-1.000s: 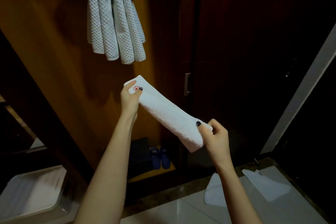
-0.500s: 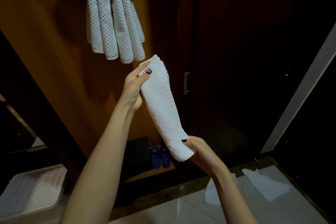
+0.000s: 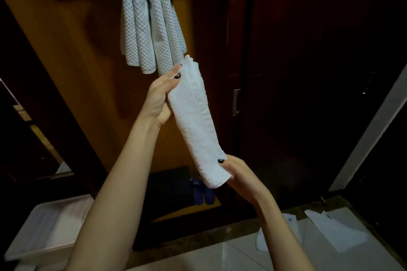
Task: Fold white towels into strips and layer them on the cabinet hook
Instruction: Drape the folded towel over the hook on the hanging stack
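Towel strip (image 3: pixel 196 125), white and folded lengthwise, is held in the air in front of the cabinet door (image 3: pixel 83 77), nearly upright and leaning slightly, with its lower end to the right. The left hand (image 3: pixel 159 97) pinches the upper end: the thumb lies on the front face and the fingers run up behind the cloth. The right hand (image 3: pixel 241 175) grips the lower end, thumb on the front face and fingers curled underneath. The strip spans the gap between both hands. Its top edge sits just below and to the right of the hanging towels (image 3: pixel 149 24), a bunch of waffle-textured strips draped at the top of the view. Whether the strip touches them cannot be determined. A white tray (image 3: pixel 50 229) sits at lower left.
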The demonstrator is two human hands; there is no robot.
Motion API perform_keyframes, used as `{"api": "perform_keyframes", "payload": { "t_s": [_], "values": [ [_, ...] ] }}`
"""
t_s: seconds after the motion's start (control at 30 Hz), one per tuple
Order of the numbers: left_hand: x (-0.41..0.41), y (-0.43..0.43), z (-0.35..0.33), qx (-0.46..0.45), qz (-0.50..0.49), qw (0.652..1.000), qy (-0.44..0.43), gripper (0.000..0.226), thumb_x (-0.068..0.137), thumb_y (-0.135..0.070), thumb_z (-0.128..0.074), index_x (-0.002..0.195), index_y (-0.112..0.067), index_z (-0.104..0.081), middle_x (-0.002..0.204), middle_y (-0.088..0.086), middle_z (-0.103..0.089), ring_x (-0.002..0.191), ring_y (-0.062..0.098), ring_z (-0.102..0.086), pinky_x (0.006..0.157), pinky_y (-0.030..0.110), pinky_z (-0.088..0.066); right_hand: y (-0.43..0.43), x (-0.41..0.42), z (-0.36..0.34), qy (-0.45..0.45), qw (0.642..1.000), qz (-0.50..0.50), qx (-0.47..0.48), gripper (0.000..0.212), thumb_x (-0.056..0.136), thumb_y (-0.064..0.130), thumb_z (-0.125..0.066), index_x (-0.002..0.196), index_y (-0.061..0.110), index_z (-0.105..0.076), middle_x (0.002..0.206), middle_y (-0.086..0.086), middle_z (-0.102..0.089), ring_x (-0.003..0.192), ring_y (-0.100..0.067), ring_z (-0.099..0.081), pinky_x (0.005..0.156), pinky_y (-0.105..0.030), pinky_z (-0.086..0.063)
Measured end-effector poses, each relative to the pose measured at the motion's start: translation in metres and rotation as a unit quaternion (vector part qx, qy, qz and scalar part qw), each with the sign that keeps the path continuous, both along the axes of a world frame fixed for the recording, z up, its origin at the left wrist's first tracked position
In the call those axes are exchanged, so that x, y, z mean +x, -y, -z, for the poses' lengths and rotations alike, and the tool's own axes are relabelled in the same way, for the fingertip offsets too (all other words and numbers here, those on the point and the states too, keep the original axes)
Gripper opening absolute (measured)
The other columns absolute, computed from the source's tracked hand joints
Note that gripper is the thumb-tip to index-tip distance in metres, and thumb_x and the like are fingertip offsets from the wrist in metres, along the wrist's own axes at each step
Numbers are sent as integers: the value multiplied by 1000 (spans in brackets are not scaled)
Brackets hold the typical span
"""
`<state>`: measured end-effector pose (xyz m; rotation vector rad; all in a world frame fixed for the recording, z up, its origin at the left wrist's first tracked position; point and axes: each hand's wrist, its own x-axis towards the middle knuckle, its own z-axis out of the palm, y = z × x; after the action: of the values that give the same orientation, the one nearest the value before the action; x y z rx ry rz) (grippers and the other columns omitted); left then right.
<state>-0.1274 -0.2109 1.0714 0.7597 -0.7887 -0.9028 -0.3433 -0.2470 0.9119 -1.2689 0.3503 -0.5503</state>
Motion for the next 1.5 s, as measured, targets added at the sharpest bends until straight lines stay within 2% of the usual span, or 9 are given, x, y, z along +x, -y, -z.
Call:
{"api": "perform_keyframes", "payload": {
  "t_s": [0.2,0.3,0.47,0.6,0.73,1.0,1.17,1.33,1.5],
  "values": [
    [19,3,14,25,-141,989,20,41,92,8,-51,132,-1,-51,130,18,-58,112,21,-62,98,34,-51,9,-11,2,-19,985,168,-32,25,96,9,-55,71,8,-56,67,-1,-48,66,-12,-46,61,-28,-34],
    [20,6,27,29,-179,983,23,42,93,8,-51,133,-3,-51,122,12,-60,103,14,-64,85,27,-54,11,-11,3,-37,969,236,-67,38,97,10,-55,60,18,-52,56,12,-45,56,-4,-42,55,-23,-31],
    [19,12,47,35,-217,976,15,45,91,9,-54,132,-8,-52,114,4,-62,99,12,-66,85,27,-55,18,-10,6,-46,938,334,-78,15,95,9,-59,80,12,-54,65,1,-52,62,-11,-48,53,-23,-36],
    [28,15,57,33,-235,971,7,50,90,10,-56,135,-9,-50,114,3,-62,98,11,-66,79,24,-55,29,-9,-10,-15,941,328,-86,28,95,5,-57,120,20,-56,87,4,-68,75,-8,-64,61,-19,-51],
    [46,13,60,37,-282,958,49,47,88,9,-60,128,-14,-54,118,3,-58,101,13,-62,70,17,-54,42,-3,-29,-11,960,261,-103,32,94,-1,-47,84,15,-73,79,11,-67,66,-2,-57,52,-15,-41],
    [101,-2,29,11,-308,946,102,34,81,11,-65,92,-21,-68,113,8,-61,103,18,-58,78,23,-51,77,24,-92,40,977,164,-128,40,94,-6,-41,71,12,-70,77,10,-64,72,1,-61,55,-15,-46],
    [137,-8,-24,7,-297,945,139,29,84,9,-64,110,-3,-69,97,-9,-68,82,-1,-65,70,14,-51,110,60,-161,61,972,147,-171,27,92,-7,-50,85,10,-69,84,-3,-59,69,-8,-57,56,-18,-45],
    [170,-8,-92,-18,-294,937,187,29,87,6,-63,105,-16,-71,90,-11,-73,72,-3,-66,58,9,-48,147,95,-237,69,942,173,-281,30,86,-9,-59,89,16,-74,77,-11,-60,72,-24,-52,64,-32,-42],
    [207,12,-152,-19,-279,927,251,29,85,9,-61,100,-13,-72,81,-4,-76,73,3,-69,60,9,-50,192,137,-309,85,925,197,-314,28,89,-8,-53,104,4,-73,87,-12,-66,70,-18,-56,60,-22,-45]
  ]
}}
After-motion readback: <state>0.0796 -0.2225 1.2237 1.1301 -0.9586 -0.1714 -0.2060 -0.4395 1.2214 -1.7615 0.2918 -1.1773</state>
